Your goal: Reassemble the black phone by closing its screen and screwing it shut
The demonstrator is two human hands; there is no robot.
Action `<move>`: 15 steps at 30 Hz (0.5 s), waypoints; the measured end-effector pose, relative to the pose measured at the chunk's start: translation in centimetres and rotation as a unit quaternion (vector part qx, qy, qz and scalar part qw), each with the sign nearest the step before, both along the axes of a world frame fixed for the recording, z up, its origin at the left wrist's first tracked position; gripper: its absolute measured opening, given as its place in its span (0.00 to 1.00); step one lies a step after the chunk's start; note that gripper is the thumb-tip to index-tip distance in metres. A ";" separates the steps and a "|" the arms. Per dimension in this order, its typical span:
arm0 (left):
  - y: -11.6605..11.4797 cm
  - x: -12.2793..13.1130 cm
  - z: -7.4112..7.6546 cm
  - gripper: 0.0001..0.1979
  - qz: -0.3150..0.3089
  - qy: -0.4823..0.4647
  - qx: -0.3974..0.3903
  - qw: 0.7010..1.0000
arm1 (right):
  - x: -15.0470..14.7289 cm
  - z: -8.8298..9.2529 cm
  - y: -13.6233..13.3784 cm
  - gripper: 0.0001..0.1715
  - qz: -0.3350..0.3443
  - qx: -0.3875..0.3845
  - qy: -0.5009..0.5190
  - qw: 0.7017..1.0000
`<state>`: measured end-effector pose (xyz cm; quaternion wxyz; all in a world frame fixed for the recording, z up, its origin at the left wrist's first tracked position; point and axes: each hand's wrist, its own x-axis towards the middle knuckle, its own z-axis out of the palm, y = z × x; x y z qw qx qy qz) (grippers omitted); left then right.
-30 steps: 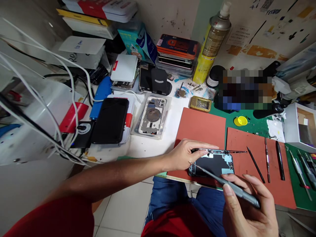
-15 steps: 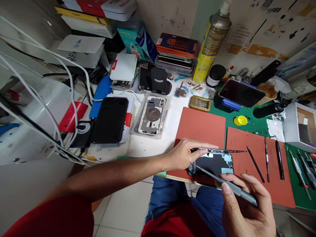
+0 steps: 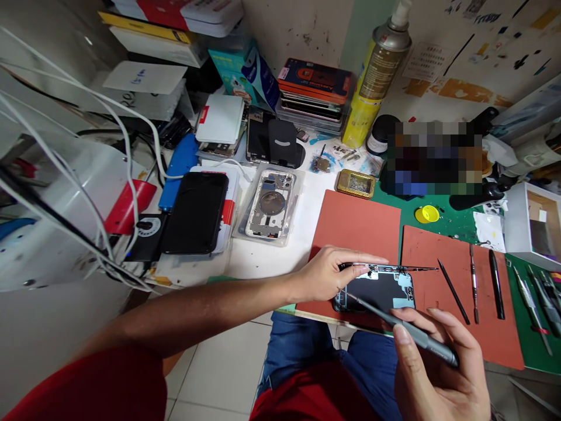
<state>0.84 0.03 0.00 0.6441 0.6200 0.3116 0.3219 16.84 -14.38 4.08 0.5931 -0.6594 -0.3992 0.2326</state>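
The opened phone (image 3: 381, 290) lies on the red mat (image 3: 355, 225) at the near edge of the desk (image 3: 280, 263); all positions below refer to this phone. The left hand (image 3: 326, 275) rests at the phone's left end; its grip is closed on the display panel (image 3: 390, 268), which stands raised along the phone's far edge and is seen edge-on. The right hand (image 3: 438, 368) is in front of the phone, to its right; its grip is closed around the screwdriver (image 3: 412, 334), held like a pen; the shaft slants up and left across the phone; whether the tip touches the phone cannot be determined. Right of the phone, a second red mat (image 3: 442, 251) carries a black spudger (image 3: 453, 292), a metal pry tool (image 3: 474, 286) and a black pen-shaped tool (image 3: 497, 286), side by side and apart. Beyond the phone lie a yellow cap (image 3: 427, 214) and a gold tin (image 3: 356, 184); well beyond stands a spray can (image 3: 377, 76). Beyond the phone to the left, a bare phone housing (image 3: 270, 204) sits in a clear tray.
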 end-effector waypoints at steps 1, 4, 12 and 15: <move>0.0 0.0 0.0 0.16 0.000 0.000 0.001 1.000 | 0.0 0.0 0.0 0.25 0.000 0.001 0.000 1.000; 0.0 0.0 -0.1 0.16 -0.001 -0.001 0.003 1.000 | 0.0 -0.1 0.0 0.25 0.002 0.007 0.002 1.000; 0.0 0.0 -0.2 0.15 -0.001 -0.002 0.006 1.000 | -0.1 0.0 0.1 0.26 0.012 0.018 0.006 1.000; 0.0 0.0 -0.2 0.15 -0.001 -0.003 0.008 1.000 | 0.0 0.0 0.0 0.26 0.015 0.017 0.004 1.000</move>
